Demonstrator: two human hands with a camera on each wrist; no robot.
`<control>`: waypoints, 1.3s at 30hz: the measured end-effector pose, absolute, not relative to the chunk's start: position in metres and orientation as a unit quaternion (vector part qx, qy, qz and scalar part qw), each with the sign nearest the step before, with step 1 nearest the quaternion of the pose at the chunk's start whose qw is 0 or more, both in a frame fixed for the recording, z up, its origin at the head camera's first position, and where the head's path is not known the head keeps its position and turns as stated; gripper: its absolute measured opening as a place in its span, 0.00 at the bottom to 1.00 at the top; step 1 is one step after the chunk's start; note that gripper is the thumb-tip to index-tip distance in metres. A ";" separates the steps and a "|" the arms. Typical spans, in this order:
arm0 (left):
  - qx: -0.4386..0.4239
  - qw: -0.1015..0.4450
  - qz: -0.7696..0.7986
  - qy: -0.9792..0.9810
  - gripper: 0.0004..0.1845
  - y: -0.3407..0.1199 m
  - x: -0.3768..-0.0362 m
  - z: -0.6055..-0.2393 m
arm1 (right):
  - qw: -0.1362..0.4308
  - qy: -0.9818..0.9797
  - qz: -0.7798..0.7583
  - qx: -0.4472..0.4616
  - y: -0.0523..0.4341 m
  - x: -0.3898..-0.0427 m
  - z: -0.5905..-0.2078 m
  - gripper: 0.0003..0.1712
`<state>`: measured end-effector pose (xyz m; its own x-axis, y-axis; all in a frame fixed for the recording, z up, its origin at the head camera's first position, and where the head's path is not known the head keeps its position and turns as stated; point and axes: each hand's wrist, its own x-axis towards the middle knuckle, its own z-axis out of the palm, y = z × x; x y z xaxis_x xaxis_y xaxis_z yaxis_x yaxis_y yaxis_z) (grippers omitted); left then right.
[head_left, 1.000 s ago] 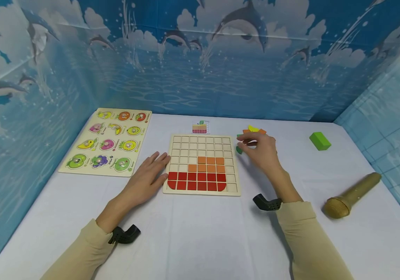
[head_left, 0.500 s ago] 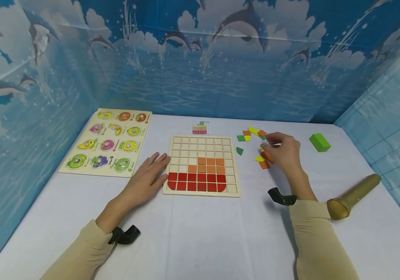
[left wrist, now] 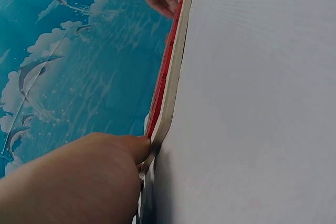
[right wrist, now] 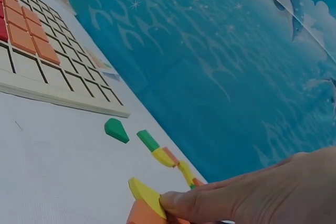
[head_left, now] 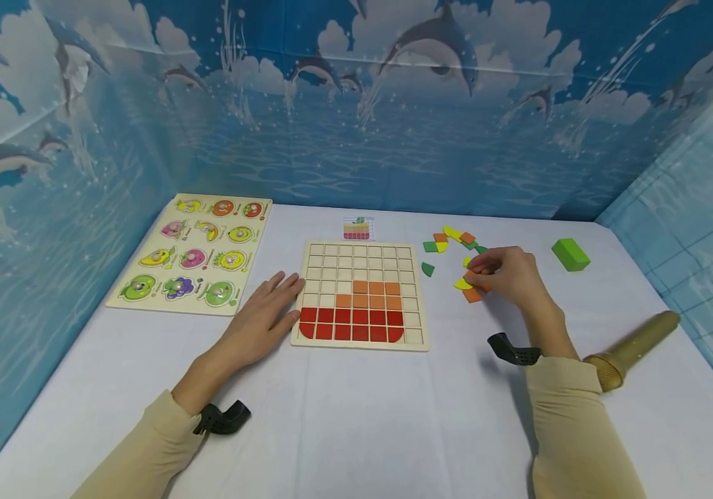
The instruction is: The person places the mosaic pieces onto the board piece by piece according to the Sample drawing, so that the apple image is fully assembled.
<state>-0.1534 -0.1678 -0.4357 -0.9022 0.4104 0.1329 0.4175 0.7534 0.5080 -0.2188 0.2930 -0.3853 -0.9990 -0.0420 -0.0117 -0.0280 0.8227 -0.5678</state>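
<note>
A wooden grid board [head_left: 421,333] holds rows of red tiles [head_left: 342,315] with orange tiles [head_left: 376,294] above them. My left hand [head_left: 262,312] lies with extended fingers at the board's left edge; in the left wrist view its thumb [left wrist: 137,148] touches the board's side. To the right of the board, my right hand [head_left: 508,277] bends over a small group of loose tiles. Its thumb and fingers pinch an orange tile [right wrist: 178,220] beside a yellow curved tile [right wrist: 144,191]; the fingertips are partly hidden. An orange square tile [head_left: 472,295] lies just in front.
Loose green, yellow and orange tiles trail behind the right hand, including a green tile [head_left: 427,269]. A pattern card [head_left: 358,228] lies behind the board. A fruit puzzle board [head_left: 250,249] is at left; a green block [head_left: 571,255] and gold microphone [head_left: 633,350] are at right.
My right hand has moved right from beside the board to the loose tiles, then lowered, its fingers closing there. The left hand has stayed at the board's edge.
</note>
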 end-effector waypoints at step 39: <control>-0.220 0.008 -0.273 -0.936 0.34 -0.167 -0.152 -0.434 | -0.059 0.889 -0.437 -0.125 0.174 -0.204 -0.394 0.11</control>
